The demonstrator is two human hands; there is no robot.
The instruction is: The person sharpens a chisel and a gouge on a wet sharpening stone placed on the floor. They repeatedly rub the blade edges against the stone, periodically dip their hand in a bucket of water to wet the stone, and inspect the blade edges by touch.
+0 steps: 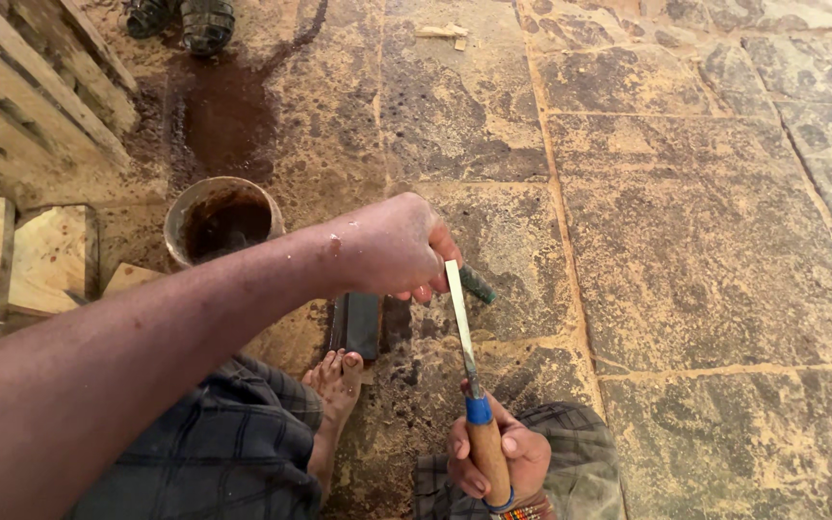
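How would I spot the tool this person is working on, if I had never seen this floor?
Start at the round bucket of dark liquid on the stone floor; the dark block lies just below it. Right of that, the chisel stands upright between both hands: the only thing with a wooden handle, a blue band and a pale flat blade.

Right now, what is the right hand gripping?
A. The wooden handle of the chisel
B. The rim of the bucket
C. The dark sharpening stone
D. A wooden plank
A: the right hand wraps the chisel by its wooden handle with blue bands, blade pointing up toward the left hand.
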